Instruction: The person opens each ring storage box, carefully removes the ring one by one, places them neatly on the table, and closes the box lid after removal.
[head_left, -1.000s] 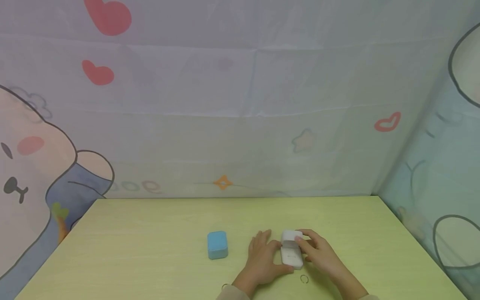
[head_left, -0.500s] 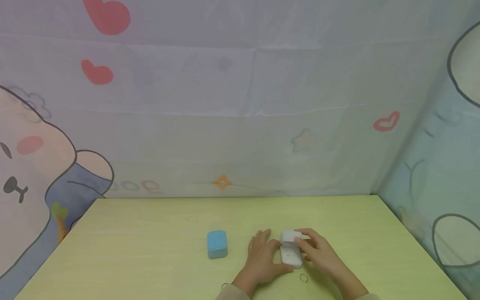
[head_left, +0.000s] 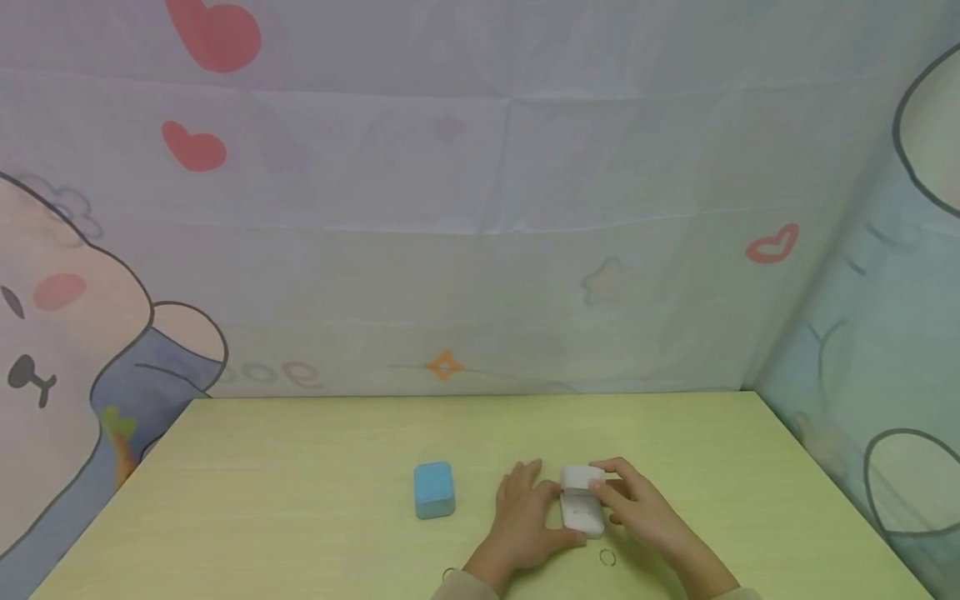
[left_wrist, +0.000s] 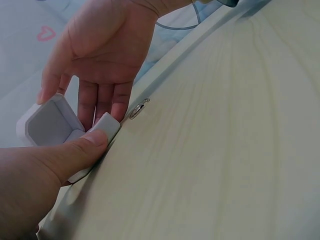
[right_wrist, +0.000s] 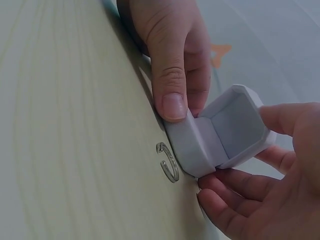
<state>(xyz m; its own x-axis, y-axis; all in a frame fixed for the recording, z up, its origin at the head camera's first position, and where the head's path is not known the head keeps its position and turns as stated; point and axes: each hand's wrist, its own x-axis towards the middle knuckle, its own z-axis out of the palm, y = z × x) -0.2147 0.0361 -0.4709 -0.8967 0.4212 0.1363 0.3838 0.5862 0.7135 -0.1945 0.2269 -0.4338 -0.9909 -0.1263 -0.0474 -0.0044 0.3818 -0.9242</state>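
Note:
A small white ring box (head_left: pixel 582 514) stands on the table with its lid raised. My left hand (head_left: pixel 521 521) holds the base from the left, its thumb pressed on the front edge. My right hand (head_left: pixel 637 504) pinches the lid (right_wrist: pixel 245 125) between thumb and index finger, while its other fingers lie close beside the base. The right wrist view shows the box's pale inside. A silver open-ended ring (right_wrist: pixel 169 162) lies on the table just in front of the box, apart from both hands.
A light blue box (head_left: pixel 434 490) sits on the pale wooden table (head_left: pixel 300 500), left of my left hand. Part of another ring (head_left: pixel 448 572) shows by the left sleeve. A printed cloth backdrop (head_left: pixel 480 208) rises behind the table.
The lid has tipped slightly forward over the base, so less of its inside shows in the head view. Both hands stay almost in place; the ring and the blue box have not moved.

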